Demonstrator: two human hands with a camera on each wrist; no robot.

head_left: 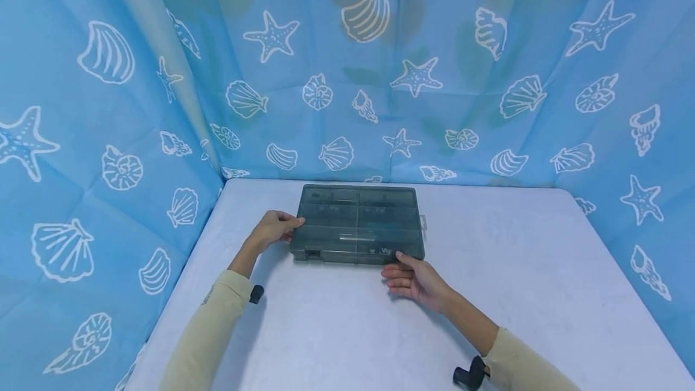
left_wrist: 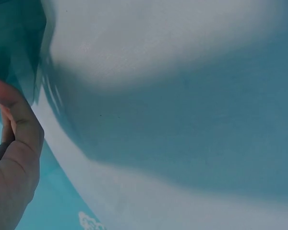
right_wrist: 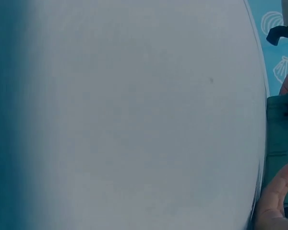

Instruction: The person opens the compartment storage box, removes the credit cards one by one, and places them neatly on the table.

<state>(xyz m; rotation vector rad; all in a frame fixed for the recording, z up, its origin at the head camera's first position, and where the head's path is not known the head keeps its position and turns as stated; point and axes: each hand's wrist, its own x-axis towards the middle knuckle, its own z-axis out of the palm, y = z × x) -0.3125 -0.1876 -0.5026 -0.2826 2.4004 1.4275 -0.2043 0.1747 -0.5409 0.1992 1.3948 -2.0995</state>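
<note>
In the head view, a dark translucent compartment box (head_left: 331, 237) with its lid down lies at the far middle of the table. Through the lid, inner dividers show. My left hand (head_left: 274, 228) grips the box's left side, thumb over the edge and the other fingers lower down, partly hidden. At the front right corner, my right hand (head_left: 420, 282) holds the box with its thumb on the front edge and its fingers just below. The left wrist view catches a corner of the box (left_wrist: 19, 43) by the left thumb (left_wrist: 9, 96). Only the box's front (right_wrist: 278, 139) appears in the right wrist view.
A white cloth covers the table (head_left: 521, 270). Blue curtains with white shells and starfish (head_left: 326, 107) hang behind it and along both sides. Black wrist-worn devices (head_left: 471, 373) sit at the sleeves. A small clear tab (head_left: 423, 225) sticks out from the box's right side.
</note>
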